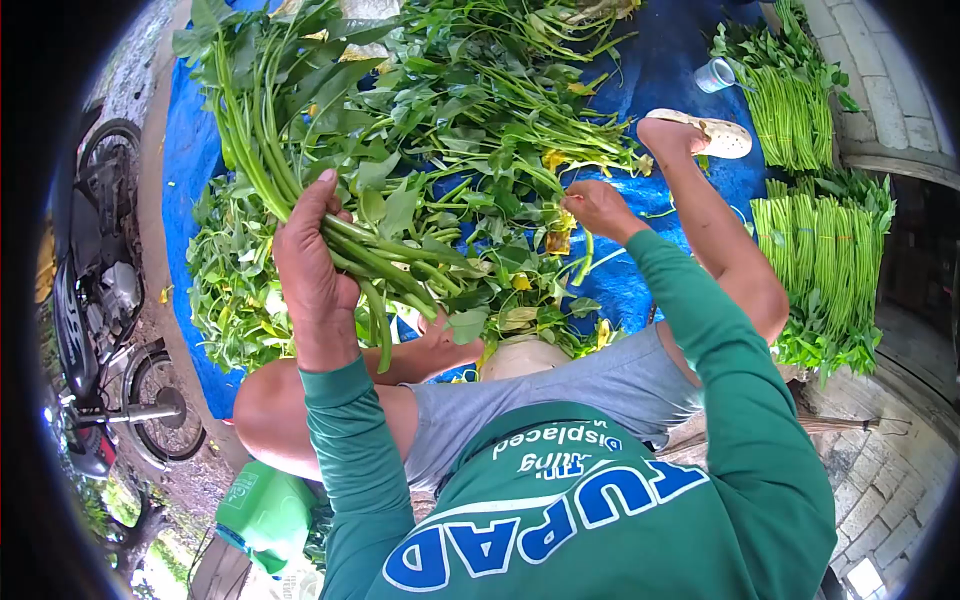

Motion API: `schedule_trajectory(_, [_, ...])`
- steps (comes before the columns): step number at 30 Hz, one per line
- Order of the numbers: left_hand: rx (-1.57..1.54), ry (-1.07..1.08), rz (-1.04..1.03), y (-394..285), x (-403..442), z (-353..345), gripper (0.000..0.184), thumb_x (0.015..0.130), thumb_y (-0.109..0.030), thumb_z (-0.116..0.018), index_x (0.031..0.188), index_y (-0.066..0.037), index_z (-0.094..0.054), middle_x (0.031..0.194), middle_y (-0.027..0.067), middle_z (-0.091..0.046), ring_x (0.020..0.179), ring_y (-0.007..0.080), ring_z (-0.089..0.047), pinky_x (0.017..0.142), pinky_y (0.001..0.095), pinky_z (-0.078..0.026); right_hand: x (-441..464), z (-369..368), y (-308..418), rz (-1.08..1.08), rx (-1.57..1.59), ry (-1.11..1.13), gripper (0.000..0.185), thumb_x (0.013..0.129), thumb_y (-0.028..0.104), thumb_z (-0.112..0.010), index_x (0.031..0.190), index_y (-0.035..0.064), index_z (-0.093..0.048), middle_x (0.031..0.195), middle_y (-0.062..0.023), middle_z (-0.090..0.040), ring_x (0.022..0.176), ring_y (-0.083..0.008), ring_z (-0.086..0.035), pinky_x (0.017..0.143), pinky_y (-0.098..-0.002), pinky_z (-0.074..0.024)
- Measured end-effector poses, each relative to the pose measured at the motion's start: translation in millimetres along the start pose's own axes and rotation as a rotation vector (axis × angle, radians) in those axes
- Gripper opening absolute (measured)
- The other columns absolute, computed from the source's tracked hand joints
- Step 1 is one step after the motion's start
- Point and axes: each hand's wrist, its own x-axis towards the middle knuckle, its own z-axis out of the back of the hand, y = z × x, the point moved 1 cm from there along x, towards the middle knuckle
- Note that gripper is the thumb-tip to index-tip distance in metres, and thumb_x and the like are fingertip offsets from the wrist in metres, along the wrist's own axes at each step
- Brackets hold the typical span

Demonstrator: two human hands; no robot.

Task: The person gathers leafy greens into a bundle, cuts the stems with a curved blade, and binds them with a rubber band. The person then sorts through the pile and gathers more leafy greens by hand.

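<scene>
My left hand (315, 270) is wrapped round a bunch of long green stems (255, 150), whose leafy tops point up and whose cut ends hang down to the right. Over the right part of the leaf pile, my right hand (603, 209) has its fingers pressed together near some stems and yellowed leaves (557, 240). Whatever is between those fingertips is too small to make out. Loose leafy greens (420, 130) lie spread in front of both hands.
A blue tarp (640, 290) lies under the greens. Stacked bundles of stems (820, 240) and a clear cup (714, 75) are at the right. A motorcycle (110, 290) stands at the left, above a green container (265, 515). A cream clog (725, 137) is on one foot.
</scene>
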Motion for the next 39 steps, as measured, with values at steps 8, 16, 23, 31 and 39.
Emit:
schedule_trajectory(8, [-0.060, 0.047, -0.023, -8, -11, 6, 0.018, 0.098, -0.018, -0.079, 0.088, -0.010, -0.067, 0.073, -0.0018, -0.058, 0.060, 0.0093, -0.055, 0.052, 0.0247, -0.042, -107, 92, 89, 0.011, 0.806, -0.123, 0.033, 0.104, 0.024, -0.072, 0.126, 0.0004, -0.075, 0.108, -0.0037, -0.077, 0.097, -0.0104, -0.066, 0.088, -0.0278, -0.0532])
schedule_trajectory(16, [-0.007, 0.066, 0.008, -14, -27, 3, 0.025, 0.095, -0.021, -0.081, 0.080, -0.012, -0.064, 0.066, -0.0031, -0.055, 0.054, 0.0090, -0.052, 0.050, 0.0250, -0.041, -157, 127, 146, 0.135, 1.201, -0.086, 0.034, 0.106, 0.020, -0.071, 0.133, 0.0000, -0.072, 0.120, -0.0054, -0.077, 0.089, -0.0056, -0.063, 0.085, -0.0232, -0.0540])
schedule_trajectory(23, [0.069, 0.086, 0.000, -9, -31, -1, 0.031, 0.093, -0.025, -0.081, 0.074, -0.009, -0.064, 0.063, 0.0028, -0.059, 0.051, 0.0127, -0.054, 0.049, 0.0280, -0.043, -151, 131, 164, 0.127, 1.383, 0.121, 0.038, 0.113, 0.026, -0.060, 0.144, 0.0061, -0.066, 0.104, 0.0034, -0.071, 0.081, -0.0023, -0.058, 0.066, -0.0196, -0.0479])
schedule_trajectory(31, [0.087, 0.113, 0.003, -9, -35, -7, 0.031, 0.092, -0.027, -0.082, 0.073, -0.010, -0.064, 0.062, 0.0017, -0.058, 0.051, 0.0122, -0.055, 0.049, 0.0281, -0.043, -144, 128, 170, 0.145, 1.177, -0.043, 0.023, 0.105, 0.025, -0.073, 0.120, 0.0083, -0.072, 0.096, 0.0038, -0.073, 0.065, 0.0000, -0.050, 0.054, -0.0174, -0.0356])
schedule_trajectory(39, [0.112, 0.137, -0.015, -5, -39, -13, 0.033, 0.092, -0.025, -0.083, 0.071, -0.007, -0.064, 0.062, 0.0036, -0.058, 0.051, 0.0133, -0.056, 0.050, 0.0291, -0.044, -125, 126, 147, 0.181, 0.989, -0.297, 0.013, 0.098, 0.014, -0.075, 0.104, 0.0049, -0.068, 0.090, 0.0019, -0.067, 0.080, -0.0048, -0.059, 0.072, -0.0256, -0.0503])
